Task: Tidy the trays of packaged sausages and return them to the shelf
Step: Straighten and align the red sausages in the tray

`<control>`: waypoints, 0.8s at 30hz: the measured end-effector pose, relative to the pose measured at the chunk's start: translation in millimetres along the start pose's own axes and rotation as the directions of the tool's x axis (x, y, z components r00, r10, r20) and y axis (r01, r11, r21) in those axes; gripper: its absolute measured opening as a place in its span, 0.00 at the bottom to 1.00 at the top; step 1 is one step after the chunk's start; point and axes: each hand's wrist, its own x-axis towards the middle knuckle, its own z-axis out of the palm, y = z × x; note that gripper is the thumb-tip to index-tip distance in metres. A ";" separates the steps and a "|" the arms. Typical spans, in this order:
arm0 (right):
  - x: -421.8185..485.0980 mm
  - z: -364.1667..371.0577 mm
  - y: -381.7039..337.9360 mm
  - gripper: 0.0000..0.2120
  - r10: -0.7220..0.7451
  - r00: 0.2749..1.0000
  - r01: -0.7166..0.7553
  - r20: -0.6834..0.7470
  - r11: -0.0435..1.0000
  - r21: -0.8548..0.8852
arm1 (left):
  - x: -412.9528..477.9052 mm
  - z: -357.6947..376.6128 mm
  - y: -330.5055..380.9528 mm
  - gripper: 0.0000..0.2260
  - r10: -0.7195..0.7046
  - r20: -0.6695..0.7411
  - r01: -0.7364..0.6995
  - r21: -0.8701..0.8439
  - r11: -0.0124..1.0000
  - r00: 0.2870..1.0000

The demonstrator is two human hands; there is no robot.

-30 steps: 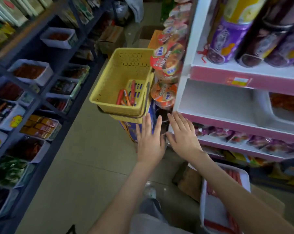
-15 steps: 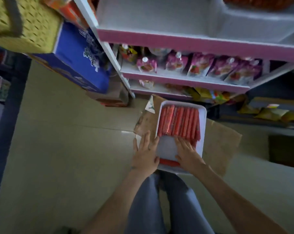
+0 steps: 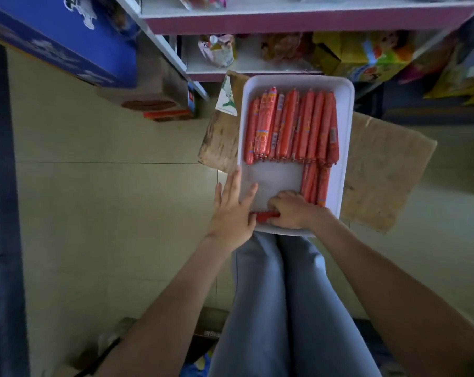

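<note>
Head view looks straight down on the pale tiled floor (image 3: 108, 213), which spreads out far to the left of the left hand. Beyond both hands stands the shelf unit (image 3: 284, 21) with pink edges, and some snack bags lie on its low boards. A blue carton (image 3: 67, 42) is far ahead of the left hand, on its left side. A brown cardboard sheet (image 3: 380, 172) lies on the floor, mostly to the right of the right hand. On this sheet rests the white tray (image 3: 346, 159); its near end is under the two hands and touches the knees in grey-blue trousers (image 3: 284, 295).

In the far half of the tray, ahead of both hands, a long row of red sausages (image 3: 290, 126) lies side by side, pointing away from the person. A short group of sausages (image 3: 316, 183) lies just ahead of the right hand, along the right wall of the tray.

The left hand (image 3: 231, 210) is flat with straight fingers along the left rim of the tray, and the thumb reaches inside. The right hand (image 3: 290, 210) has its fingers curled and holds a single sausage (image 3: 265, 215), which lies crosswise at the near end of the tray, between the two hands. Its free end touches the left hand.
</note>
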 end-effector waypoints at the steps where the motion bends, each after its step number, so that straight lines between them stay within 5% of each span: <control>1: -5.8 -3.7 -0.8 0.15 -0.008 1.000 0.008 0.016 0.999 0.037 | -1.5 -3.6 3.5 0.30 -0.012 -0.003 0.012 0.010 1.000 1.000; 5: -25.0 -14.9 -7.3 0.14 -0.067 0.997 0.067 -0.036 0.998 -0.014 | -4.2 -20.2 15.9 0.23 -0.031 -0.135 0.015 -0.119 0.993 0.990; 12: -45.9 -12.8 -3.6 0.10 -0.133 0.991 0.133 -0.032 0.991 -0.007 | -11.1 -42.5 28.4 0.20 -0.094 -0.062 0.082 -0.182 0.980 0.994; 16: -77.1 -31.3 -14.2 0.10 -0.055 0.914 0.167 -0.402 0.954 0.249 | -22.2 -64.6 32.3 0.18 -0.157 -0.065 0.120 -0.388 0.914 0.985; 19: -119.7 -67.3 -34.4 0.11 0.167 0.783 0.286 -0.600 0.760 0.584 | -38.5 -105.0 48.0 0.18 -0.116 0.013 0.101 -0.589 0.802 0.993; 24: -203.9 -144.8 -67.4 0.13 0.383 0.632 0.510 -0.673 0.448 0.734 | -69.3 -190.1 80.3 0.14 0.040 -0.041 -0.057 -0.617 0.785 0.998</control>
